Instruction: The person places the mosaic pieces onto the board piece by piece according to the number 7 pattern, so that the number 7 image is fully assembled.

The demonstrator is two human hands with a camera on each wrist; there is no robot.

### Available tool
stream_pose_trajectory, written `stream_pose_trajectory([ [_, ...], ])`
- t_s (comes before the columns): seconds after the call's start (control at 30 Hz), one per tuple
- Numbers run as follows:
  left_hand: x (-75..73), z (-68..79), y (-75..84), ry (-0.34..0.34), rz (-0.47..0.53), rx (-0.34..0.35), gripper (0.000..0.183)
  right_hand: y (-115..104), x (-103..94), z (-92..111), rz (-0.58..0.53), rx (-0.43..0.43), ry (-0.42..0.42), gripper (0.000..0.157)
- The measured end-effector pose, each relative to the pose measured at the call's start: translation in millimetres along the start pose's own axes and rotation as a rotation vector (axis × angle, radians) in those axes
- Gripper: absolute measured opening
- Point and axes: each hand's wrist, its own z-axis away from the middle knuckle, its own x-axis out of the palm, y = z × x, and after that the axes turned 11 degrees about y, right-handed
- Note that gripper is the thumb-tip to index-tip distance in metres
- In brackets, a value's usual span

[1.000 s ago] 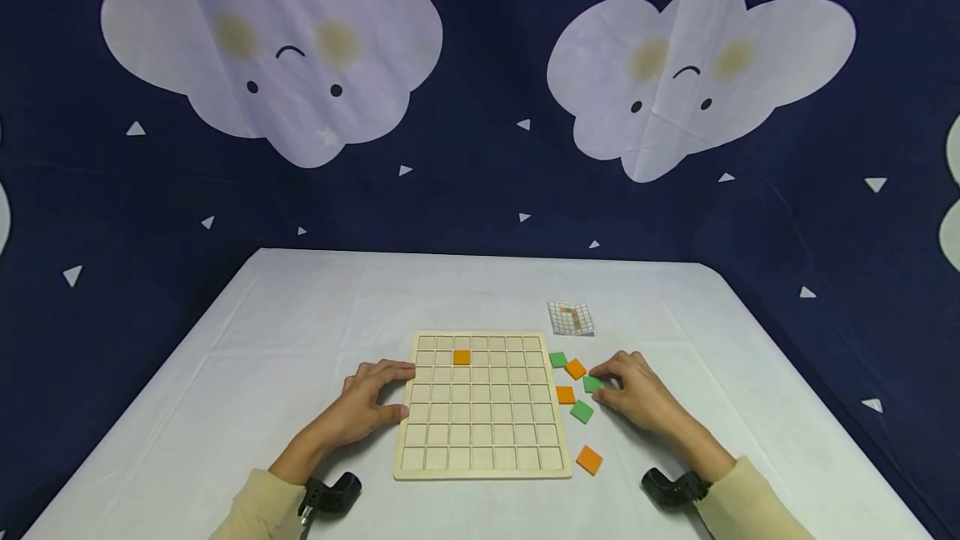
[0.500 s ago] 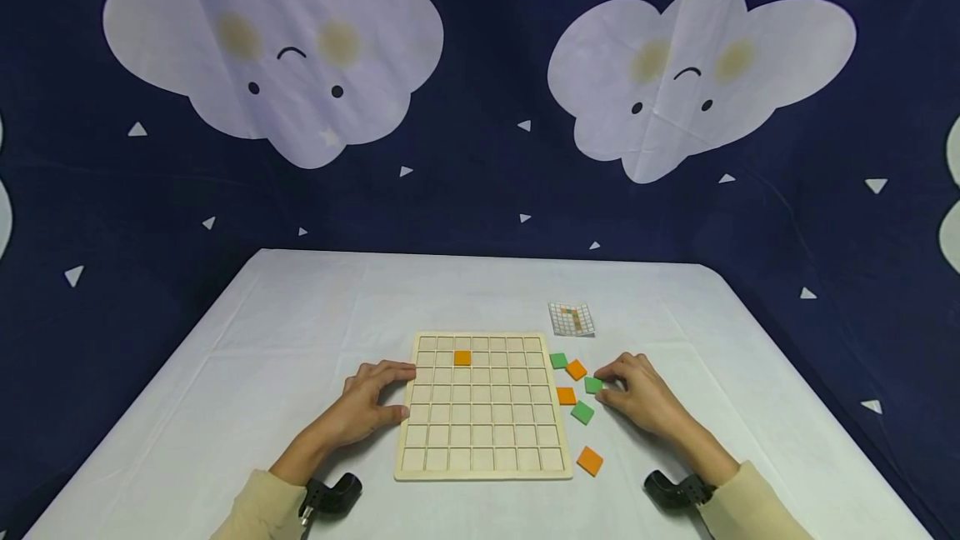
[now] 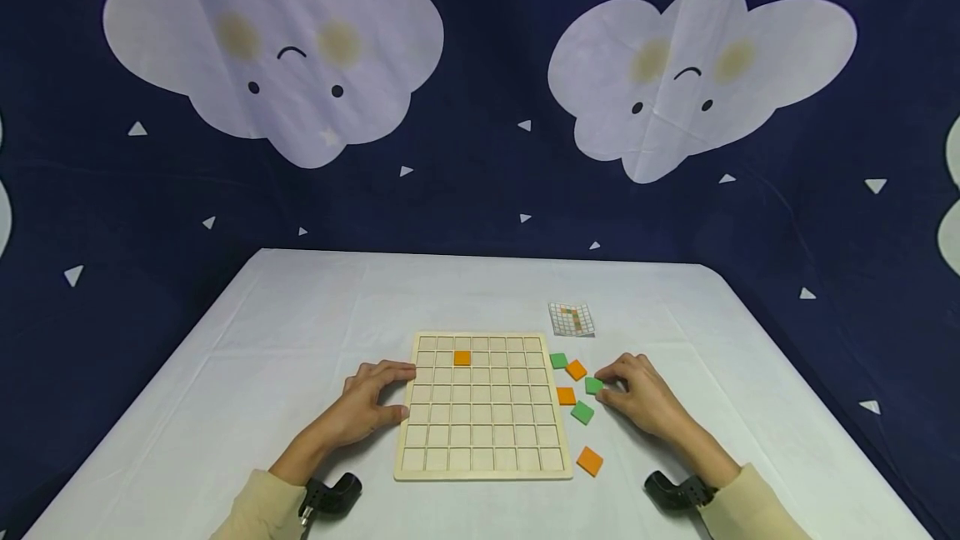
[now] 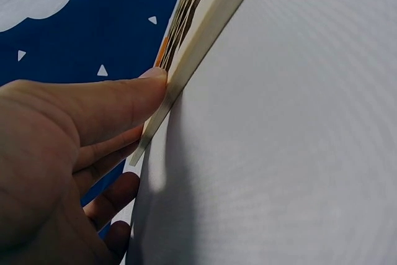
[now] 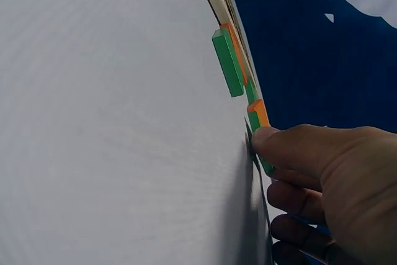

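A pale wooden grid board [image 3: 482, 414] lies on the white table with an orange tile [image 3: 462, 358] in one cell near its far edge. My left hand [image 3: 371, 398] rests on the board's left edge; in the left wrist view the thumb [image 4: 127, 100] touches its side [image 4: 205, 44]. To the right of the board, my right hand [image 3: 641, 390] pinches a green tile [image 3: 592, 386] between thumb and fingertips. The right wrist view shows the thumb [image 5: 282, 144] covering part of that tile.
Beside the board's right edge lie more green tiles [image 3: 582, 412] and orange tiles [image 3: 575, 369], one orange tile [image 3: 589, 462] nearer the front. A small printed grid card [image 3: 572, 319] sits behind them. Dark blue cloth [image 3: 480, 207] with clouds hangs beyond the table.
The right hand's fingertips have shifted slightly right, and more of the green tile shows. The left hand and the board stay in place.
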Motion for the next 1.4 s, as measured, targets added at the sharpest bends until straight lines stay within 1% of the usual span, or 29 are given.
stream_pose_trajectory([
  [0.33, -0.2, -0.1, 0.2, -0.002, -0.005, 0.006, 0.05, -8, -3.3, -1, 0.003, 0.017, -0.006, 0.022],
  [0.6, -0.8, 0.6, 0.2, -0.002, -0.001, 0.01, 0.049, -16, -4.3, -5, -0.033, -0.014, 0.008, 0.022],
  [0.9, -0.4, 0.5, 0.6, 0.0, 0.0, 0.007, 0.05, -27, -0.1, -9, -0.063, -0.034, 0.02, 0.022],
  [1.27, 0.2, 0.1, -0.6, 0.004, -0.007, 0.01, 0.049, -48, 6.8, -19, -0.1, 0.002, -0.025, 0.023],
  [1.4, 0.3, 0.3, -1.3, 0.007, -0.013, 0.015, 0.049, -57, 9.6, -22, -0.107, -0.004, -0.032, 0.022],
])
